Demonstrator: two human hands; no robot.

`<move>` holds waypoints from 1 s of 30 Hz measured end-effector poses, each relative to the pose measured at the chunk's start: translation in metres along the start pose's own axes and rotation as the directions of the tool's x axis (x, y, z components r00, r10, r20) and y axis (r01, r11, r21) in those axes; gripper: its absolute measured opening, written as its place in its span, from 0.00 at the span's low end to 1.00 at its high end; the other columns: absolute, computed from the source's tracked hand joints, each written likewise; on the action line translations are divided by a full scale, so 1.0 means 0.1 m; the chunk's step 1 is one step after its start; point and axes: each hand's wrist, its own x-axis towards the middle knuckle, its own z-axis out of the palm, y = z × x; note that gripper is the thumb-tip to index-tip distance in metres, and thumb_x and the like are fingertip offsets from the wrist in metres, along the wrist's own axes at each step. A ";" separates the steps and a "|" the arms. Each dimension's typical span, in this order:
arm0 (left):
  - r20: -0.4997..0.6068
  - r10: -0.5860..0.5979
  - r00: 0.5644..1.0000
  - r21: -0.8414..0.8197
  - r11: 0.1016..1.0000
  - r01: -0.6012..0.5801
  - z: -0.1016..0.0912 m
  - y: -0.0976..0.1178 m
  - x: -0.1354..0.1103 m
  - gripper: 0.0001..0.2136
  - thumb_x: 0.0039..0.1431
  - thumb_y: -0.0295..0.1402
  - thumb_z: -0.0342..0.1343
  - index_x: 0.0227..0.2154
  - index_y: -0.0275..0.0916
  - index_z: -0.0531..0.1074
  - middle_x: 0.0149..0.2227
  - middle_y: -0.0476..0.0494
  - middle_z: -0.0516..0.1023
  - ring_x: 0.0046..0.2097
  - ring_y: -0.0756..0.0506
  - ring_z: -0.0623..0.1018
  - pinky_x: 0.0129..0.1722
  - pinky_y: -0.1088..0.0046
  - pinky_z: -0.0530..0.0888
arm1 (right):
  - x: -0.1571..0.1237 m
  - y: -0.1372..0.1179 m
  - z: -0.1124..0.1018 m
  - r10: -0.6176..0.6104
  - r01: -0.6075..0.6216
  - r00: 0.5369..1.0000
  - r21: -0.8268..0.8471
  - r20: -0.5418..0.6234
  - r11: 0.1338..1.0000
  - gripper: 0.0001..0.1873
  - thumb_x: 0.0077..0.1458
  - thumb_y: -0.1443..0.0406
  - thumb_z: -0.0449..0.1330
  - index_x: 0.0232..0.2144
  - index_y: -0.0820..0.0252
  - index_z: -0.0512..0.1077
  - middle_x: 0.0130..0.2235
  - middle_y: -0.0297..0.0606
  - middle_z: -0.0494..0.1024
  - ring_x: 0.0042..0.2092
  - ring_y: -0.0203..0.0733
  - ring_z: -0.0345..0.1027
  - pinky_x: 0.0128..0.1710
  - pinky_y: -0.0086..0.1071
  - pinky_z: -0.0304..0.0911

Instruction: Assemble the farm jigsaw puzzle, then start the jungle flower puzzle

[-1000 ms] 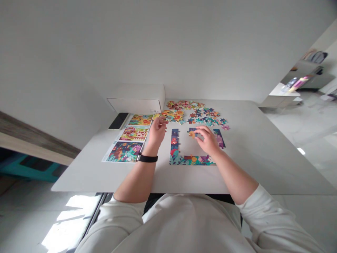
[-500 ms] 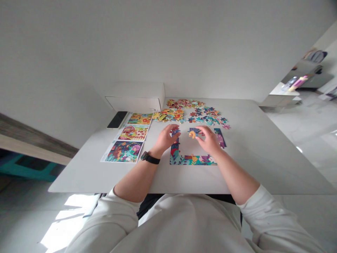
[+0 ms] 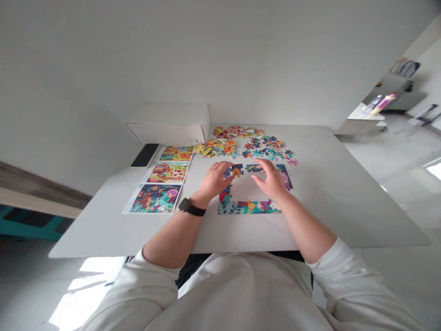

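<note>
A left hand [image 3: 215, 180] curves its fingers [image 3: 222, 168] closed over jigsaw pieces [image 3: 231, 172] at the top of a partly built puzzle border [image 3: 248, 208], seemingly steadying them. A right hand [image 3: 272, 180] hovers above the border, fingers open, just beside a dark piece [image 3: 254, 168].
</note>
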 end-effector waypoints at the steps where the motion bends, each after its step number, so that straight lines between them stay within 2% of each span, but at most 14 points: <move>1: -0.019 -0.023 1.000 0.021 1.000 0.024 -0.02 -0.05 0.00 0.17 0.63 0.33 0.66 0.55 0.43 0.77 0.54 0.36 0.82 0.58 0.34 0.79 0.62 0.54 0.72 | 0.01 0.02 -0.03 0.026 -0.027 0.999 -0.015 -0.036 1.000 0.32 0.62 0.67 0.63 0.66 0.46 0.68 0.62 0.45 0.75 0.53 0.53 0.76 0.58 0.51 0.74; 6: -0.025 -0.068 0.997 0.115 0.991 0.071 -0.05 -0.22 -0.03 0.17 0.64 0.33 0.63 0.55 0.43 0.77 0.56 0.36 0.82 0.58 0.34 0.78 0.61 0.54 0.72 | 0.03 0.06 -0.09 0.083 -0.089 0.991 -0.051 -0.109 0.995 0.25 0.63 0.68 0.61 0.61 0.49 0.72 0.57 0.45 0.78 0.52 0.52 0.76 0.56 0.50 0.74; 16: 0.054 -0.046 0.997 0.200 0.979 0.035 -0.03 -0.17 -0.01 0.15 0.67 0.34 0.60 0.54 0.42 0.78 0.56 0.38 0.83 0.58 0.36 0.80 0.62 0.55 0.74 | 0.05 0.09 -0.10 0.087 -0.092 0.996 -0.161 -0.035 0.983 0.18 0.62 0.69 0.60 0.53 0.54 0.78 0.52 0.46 0.81 0.57 0.55 0.73 0.63 0.52 0.67; 21: 0.118 -0.031 0.993 0.215 0.976 0.005 0.02 -0.13 0.20 0.15 0.67 0.34 0.60 0.55 0.40 0.77 0.56 0.37 0.83 0.59 0.36 0.80 0.62 0.55 0.74 | 0.05 0.18 -0.08 0.178 -0.149 0.981 -0.290 0.075 0.945 0.21 0.57 0.75 0.57 0.49 0.55 0.80 0.53 0.44 0.80 0.57 0.52 0.73 0.63 0.48 0.68; 26: 0.199 -0.005 0.980 0.223 0.974 -0.040 0.16 -0.09 0.51 0.13 0.67 0.34 0.59 0.52 0.42 0.79 0.54 0.40 0.84 0.58 0.36 0.81 0.62 0.55 0.74 | 0.04 0.23 -0.03 0.241 -0.171 0.960 -0.386 0.140 0.907 0.20 0.61 0.73 0.57 0.51 0.56 0.81 0.56 0.45 0.80 0.59 0.51 0.73 0.64 0.46 0.67; 30: 0.247 -0.003 0.969 0.231 0.971 -0.056 0.30 -0.14 0.57 0.12 0.68 0.34 0.57 0.50 0.43 0.80 0.53 0.41 0.84 0.57 0.37 0.81 0.62 0.56 0.75 | 0.01 0.26 0.01 0.290 -0.184 0.940 -0.451 0.180 0.873 0.24 0.62 0.74 0.56 0.55 0.55 0.81 0.61 0.45 0.78 0.62 0.51 0.70 0.66 0.45 0.65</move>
